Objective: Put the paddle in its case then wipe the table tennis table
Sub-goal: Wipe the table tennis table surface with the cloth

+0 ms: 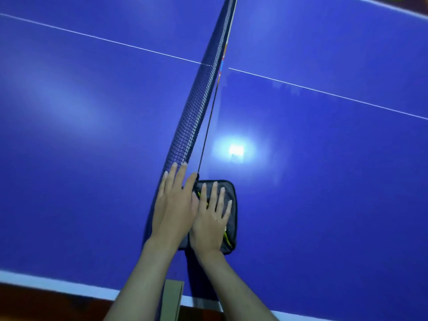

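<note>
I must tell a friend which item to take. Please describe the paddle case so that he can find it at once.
Start at the blue table and follow the net to its near end. Just right of it lies the paddle case under both hands, left and right. It is the only dark grey pouch, with yellow trim.

One blue tabletop [324, 181]. One black net [196, 107] across it. One dark paddle case [228, 198], right of net, near its near end. Two hands: left hand [173, 205] at net base, right hand [212, 221] flat on case. One bright light reflection [236, 149] right of net.
</note>
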`<act>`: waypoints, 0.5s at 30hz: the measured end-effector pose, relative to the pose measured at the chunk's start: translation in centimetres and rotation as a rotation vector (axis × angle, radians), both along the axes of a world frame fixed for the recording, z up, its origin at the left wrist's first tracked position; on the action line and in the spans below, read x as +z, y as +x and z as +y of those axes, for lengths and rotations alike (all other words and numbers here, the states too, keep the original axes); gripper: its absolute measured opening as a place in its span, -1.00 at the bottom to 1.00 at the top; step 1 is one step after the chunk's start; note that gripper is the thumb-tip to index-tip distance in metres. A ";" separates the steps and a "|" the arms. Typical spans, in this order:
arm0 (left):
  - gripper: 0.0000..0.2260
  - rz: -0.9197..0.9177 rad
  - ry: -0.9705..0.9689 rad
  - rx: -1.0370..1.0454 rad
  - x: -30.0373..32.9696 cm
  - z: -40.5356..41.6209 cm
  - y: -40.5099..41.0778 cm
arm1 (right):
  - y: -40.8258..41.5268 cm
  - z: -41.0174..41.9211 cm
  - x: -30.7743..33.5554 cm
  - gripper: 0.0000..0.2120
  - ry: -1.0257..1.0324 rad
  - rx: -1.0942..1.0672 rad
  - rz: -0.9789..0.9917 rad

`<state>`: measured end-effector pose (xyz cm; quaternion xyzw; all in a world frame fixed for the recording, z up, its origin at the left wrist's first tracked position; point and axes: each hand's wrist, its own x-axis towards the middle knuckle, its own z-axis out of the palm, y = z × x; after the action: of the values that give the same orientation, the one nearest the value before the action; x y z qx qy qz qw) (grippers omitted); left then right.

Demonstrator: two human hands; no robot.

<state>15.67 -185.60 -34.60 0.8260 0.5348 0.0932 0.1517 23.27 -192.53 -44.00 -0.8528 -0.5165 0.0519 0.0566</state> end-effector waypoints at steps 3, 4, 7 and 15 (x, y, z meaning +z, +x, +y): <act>-0.57 -0.024 0.035 -0.006 0.3 0.2 -0.5 | -1.0 2.4 -0.3 -0.32 0.007 0.012 0.011; -0.57 -0.028 0.039 -0.017 0.4 0.3 -0.5 | -0.6 3.0 -0.4 -0.36 0.009 0.026 0.010; -0.53 -0.011 0.033 -0.038 0.6 0.4 -0.3 | 1.5 4.0 -0.3 -0.40 0.009 0.101 0.035; -0.56 0.052 0.035 -0.087 0.0 0.6 3.2 | 10.6 4.2 0.5 -0.35 0.040 0.018 0.120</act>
<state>18.86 -184.97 -34.58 0.8532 0.5003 0.0743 0.1270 33.88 -188.30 -43.49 -0.8422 -0.5208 0.0930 0.1038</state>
